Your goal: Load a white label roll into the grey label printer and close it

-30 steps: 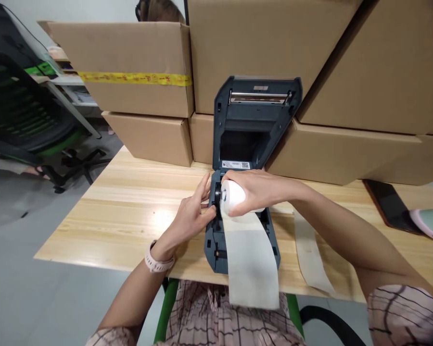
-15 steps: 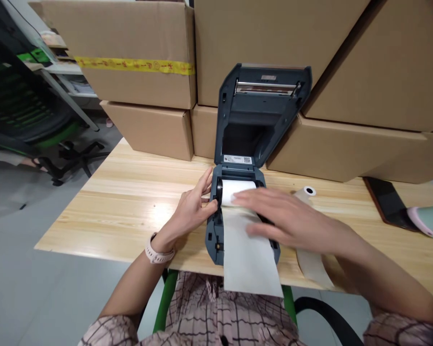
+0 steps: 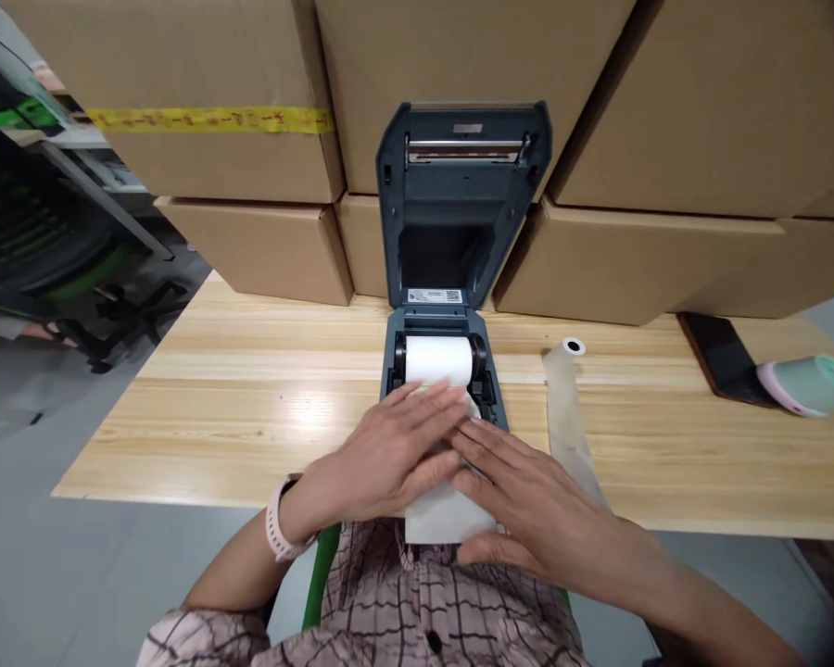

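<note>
A dark grey label printer (image 3: 437,322) stands on the table with its lid (image 3: 469,195) raised. A white paper roll (image 3: 436,359) sits between black holders inside it. From the roll, a paper strip (image 3: 439,521) runs toward me and past the table's front edge. My left hand (image 3: 385,456) lies over the strip with its fingers stretched out, tips just below the roll. My right hand (image 3: 538,500) rests on the strip's right side, fingers extended and their tips meeting those of my left hand. The hands hide the printer's front part, and the strip bulges slightly near the fingertips.
Right of the printer lies a small core (image 3: 573,346) with a long backing strip (image 3: 567,417) trailing toward me. A dark phone (image 3: 719,357) and a green-and-pink cup (image 3: 810,384) are farther right. Cardboard boxes (image 3: 243,245) stand behind the printer.
My left hand has left the printer's left side and moved onto the paper strip. My right hand has shifted down from the roll. The view has turned slightly right.
</note>
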A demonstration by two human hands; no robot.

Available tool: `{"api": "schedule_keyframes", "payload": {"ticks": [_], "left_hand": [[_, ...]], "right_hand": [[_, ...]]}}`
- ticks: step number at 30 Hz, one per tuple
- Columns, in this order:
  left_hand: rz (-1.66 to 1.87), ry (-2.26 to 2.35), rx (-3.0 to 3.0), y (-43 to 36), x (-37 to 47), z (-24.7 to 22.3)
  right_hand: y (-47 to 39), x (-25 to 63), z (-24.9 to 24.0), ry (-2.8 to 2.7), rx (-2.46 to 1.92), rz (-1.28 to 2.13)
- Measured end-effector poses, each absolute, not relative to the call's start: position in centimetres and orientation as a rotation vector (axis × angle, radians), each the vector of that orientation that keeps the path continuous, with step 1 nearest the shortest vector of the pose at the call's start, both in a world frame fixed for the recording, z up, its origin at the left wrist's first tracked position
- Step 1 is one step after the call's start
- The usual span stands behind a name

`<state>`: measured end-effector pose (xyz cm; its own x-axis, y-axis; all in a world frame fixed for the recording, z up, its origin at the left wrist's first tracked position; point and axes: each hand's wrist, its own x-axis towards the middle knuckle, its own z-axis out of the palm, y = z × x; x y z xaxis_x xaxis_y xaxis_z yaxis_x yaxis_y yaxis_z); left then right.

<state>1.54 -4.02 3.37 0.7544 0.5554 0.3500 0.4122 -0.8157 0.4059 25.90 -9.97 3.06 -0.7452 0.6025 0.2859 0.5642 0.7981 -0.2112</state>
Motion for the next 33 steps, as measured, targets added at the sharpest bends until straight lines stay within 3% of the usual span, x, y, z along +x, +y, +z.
{"api": "schedule_keyframes", "payload": {"ticks": [6, 9, 21, 28, 33], "left_hand": [[0.537, 0.733, 2.675, -4.6, 1.7, 2.8], [0.532, 0.743, 2.655, -4.4, 1.7, 2.8], [0.400, 0.778, 2.755, -4.5, 2.2, 3.9], [0.901, 0.576, 2.706, -8.5, 2.6, 2.5], [1.398, 0.495, 2.353, -11.3, 0.4, 3.3]], "right_hand": [[-7.4, 29.5, 7.6, -2.478, -0.748, 0.344], [-4.4, 31.0, 9.5, -2.181, -0.857, 0.275], [8.6, 27.9, 12.1, -1.779, -0.925, 0.300], [13.9, 24.5, 16.8, -1.677, -0.927, 0.664], [6.3, 24.6, 15.0, -1.677, -0.741, 0.565]]}}
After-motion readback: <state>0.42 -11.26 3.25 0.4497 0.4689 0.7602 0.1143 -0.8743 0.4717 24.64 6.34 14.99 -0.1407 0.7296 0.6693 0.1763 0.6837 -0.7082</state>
